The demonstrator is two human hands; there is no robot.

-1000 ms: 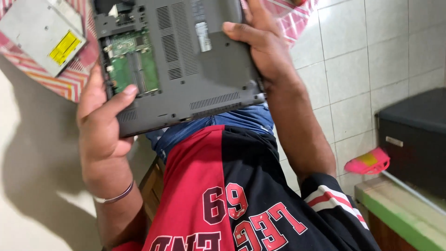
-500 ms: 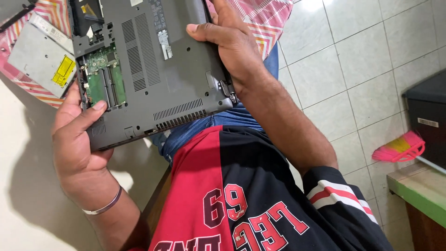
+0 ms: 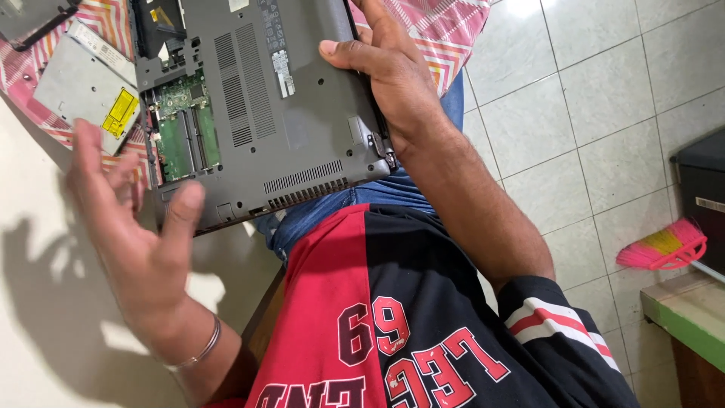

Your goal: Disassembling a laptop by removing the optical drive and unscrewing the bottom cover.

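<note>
A grey laptop lies bottom-up, partly over my lap, with a service bay open and green circuit boards showing. My right hand grips its right edge near the hinge, thumb on the underside. At the laptop's near left corner my left hand hovers with its fingers spread, holding nothing; the thumb tip is close to the casing's edge. A thin metal bangle circles that wrist. A silver optical drive with a yellow label lies on a pink patterned cloth, left of the laptop.
White floor tiles spread out to the right. A pink broom head lies by a black box, with a green-edged ledge below it. A cream surface fills the lower left. A dark part sits at top left.
My left hand has let go of the laptop's near left corner and opened, fingers spread. The right hand keeps its grip on the right edge.
</note>
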